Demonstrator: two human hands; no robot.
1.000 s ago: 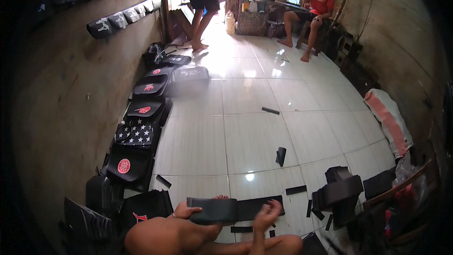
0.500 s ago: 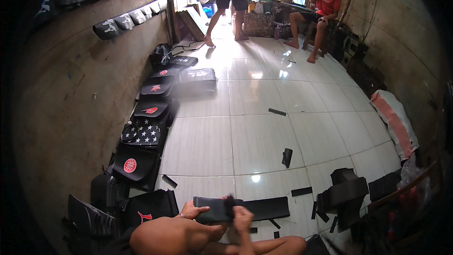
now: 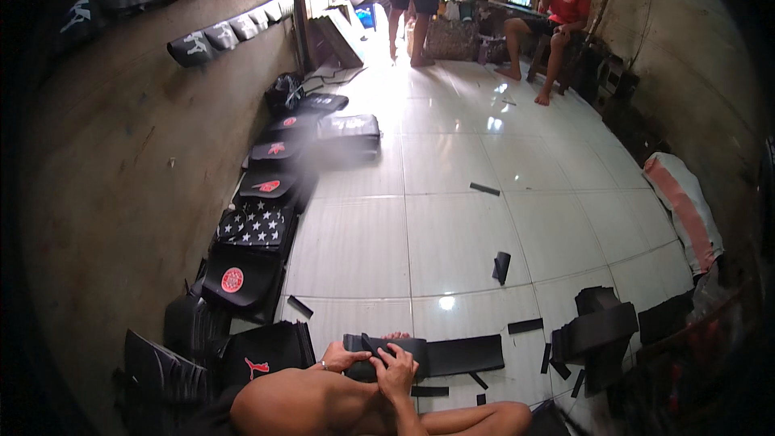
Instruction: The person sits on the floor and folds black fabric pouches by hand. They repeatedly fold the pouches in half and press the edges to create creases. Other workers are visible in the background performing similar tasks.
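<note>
A long black strip of sheet material lies crosswise on the tiles before my legs, with a second layer on its left half. My left hand grips the left end of this strip, its thumb on top. Just to the right, my right hand bends over the upper layer, its fingers closed on a small black piece that stands up between both hands. The lower part of that piece is hidden by my fingers. Small black offcuts lie close to my right hand.
Stacked black flaps with printed patches line the left wall. At the right stands a pile of folded black strips, near a white and pink sack. Scraps dot the floor. A seated person and a standing person are farther back.
My right hand has lowered the small dark piece to the strip and moved left, close to my left hand. The standing person has shifted position. The view has turned slightly.
</note>
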